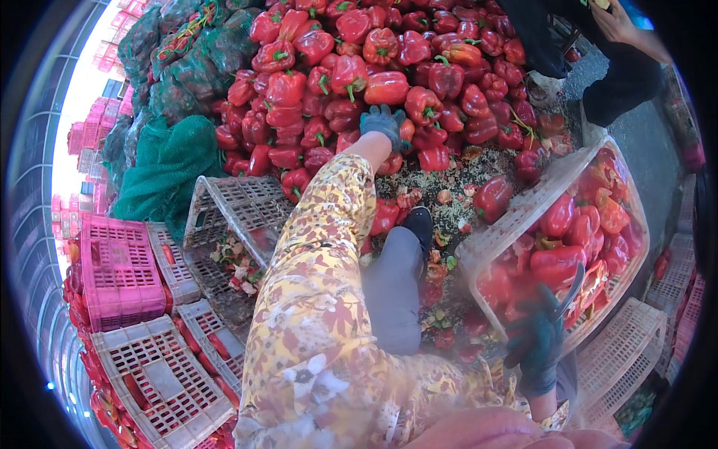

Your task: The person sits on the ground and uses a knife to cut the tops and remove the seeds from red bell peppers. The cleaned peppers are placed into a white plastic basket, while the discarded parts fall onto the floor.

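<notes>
My left hand (pixel 383 124), in a grey-green work glove, rests against the front of a large heap of red bell peppers (pixel 387 87). A red-orange pepper (pixel 407 131) shows beside its fingers; whether the fingers grip it is hidden. At the lower right, my right hand (pixel 537 342), in a dark green glove, holds a knife whose curved blade (pixel 572 291) points up. That hand is at the near rim of a tilted, pale plastic crate (pixel 519 209). Whole and cut red peppers (pixel 558 264) fill the crate.
Seeds and pepper scraps (pixel 443 196) litter the floor around my shoe (pixel 418 224). A tipped crate (pixel 224 269) with trimmings stands left, near pink (pixel 120 269) and white crates (pixel 162 376). Green mesh sacks (pixel 168 163) lie behind. Another person's hand (pixel 617 22) shows at upper right.
</notes>
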Demonstrator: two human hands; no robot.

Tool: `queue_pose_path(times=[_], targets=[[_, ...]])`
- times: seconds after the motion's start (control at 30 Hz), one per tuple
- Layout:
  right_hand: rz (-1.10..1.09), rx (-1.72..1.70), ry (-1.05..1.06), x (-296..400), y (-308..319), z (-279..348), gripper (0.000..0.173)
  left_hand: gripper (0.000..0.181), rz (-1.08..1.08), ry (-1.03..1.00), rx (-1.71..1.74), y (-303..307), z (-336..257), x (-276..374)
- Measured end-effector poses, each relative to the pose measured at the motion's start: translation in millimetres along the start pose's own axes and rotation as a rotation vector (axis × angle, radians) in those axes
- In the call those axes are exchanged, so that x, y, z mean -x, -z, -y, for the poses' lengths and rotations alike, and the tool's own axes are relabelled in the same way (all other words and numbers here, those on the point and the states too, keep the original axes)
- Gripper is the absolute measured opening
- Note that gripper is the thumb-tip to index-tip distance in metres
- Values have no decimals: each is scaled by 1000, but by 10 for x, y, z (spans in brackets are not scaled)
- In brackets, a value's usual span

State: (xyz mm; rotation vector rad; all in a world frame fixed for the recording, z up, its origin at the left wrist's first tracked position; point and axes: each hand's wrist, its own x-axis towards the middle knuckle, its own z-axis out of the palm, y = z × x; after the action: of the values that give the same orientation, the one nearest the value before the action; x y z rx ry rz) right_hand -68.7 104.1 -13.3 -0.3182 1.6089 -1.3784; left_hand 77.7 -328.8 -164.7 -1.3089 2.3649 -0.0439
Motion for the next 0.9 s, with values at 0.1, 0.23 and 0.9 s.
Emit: queue_pose_path(times=[0.1,0.23,0.9], targets=[[74,-140,-132,18,61,-146,49,87,48,-63,192,-149,-24,26],[295,-34,-372,77,26,-288,48,88,88,-29,301,-69,-213,261],[-114,773,838,223,-214,-37,61,44,522,-326,2076,1582,-1084,2549]])
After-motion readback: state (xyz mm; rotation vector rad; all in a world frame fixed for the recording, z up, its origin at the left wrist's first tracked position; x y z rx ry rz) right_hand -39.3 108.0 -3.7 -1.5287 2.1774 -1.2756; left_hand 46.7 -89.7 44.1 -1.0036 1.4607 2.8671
